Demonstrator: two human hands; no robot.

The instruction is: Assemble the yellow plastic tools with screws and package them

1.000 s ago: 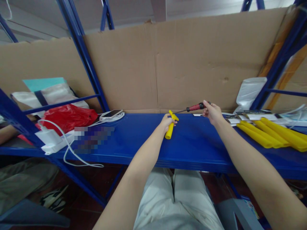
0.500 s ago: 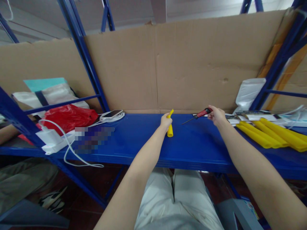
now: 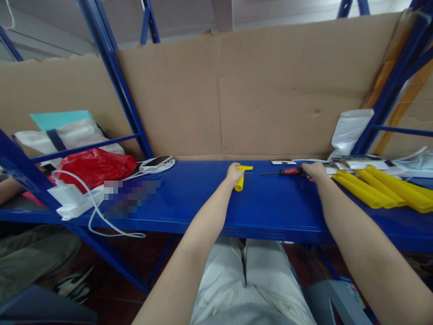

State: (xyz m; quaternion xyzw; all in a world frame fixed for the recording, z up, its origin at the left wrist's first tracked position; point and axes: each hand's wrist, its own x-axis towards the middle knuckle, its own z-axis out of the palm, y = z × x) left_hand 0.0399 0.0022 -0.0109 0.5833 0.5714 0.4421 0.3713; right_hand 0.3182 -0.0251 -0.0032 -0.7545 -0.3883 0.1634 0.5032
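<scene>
My left hand (image 3: 234,174) is closed around a yellow plastic piece (image 3: 240,184). A tube-like part of it points down to the table, and a narrow flat part sticks out to the right at the top. My right hand (image 3: 314,172) has its fingers closed on the handle end of a screwdriver (image 3: 290,171) with a red and black handle. Its thin shaft points left and lies nearly level, at or just above the blue tabletop (image 3: 203,198). Part of the handle is hidden by my fingers.
Several yellow tubes (image 3: 382,192) lie at the right beside white packets (image 3: 361,161). On the left are a phone (image 3: 158,161), a white power strip (image 3: 81,205) with cables, and a red plastic bag (image 3: 98,164). Cardboard (image 3: 270,90) stands along the back.
My right hand has lowered and shifted slightly right, bringing the screwdriver from a tilt to nearly level. The yellow piece has turned in my left hand, its top now pointing right.
</scene>
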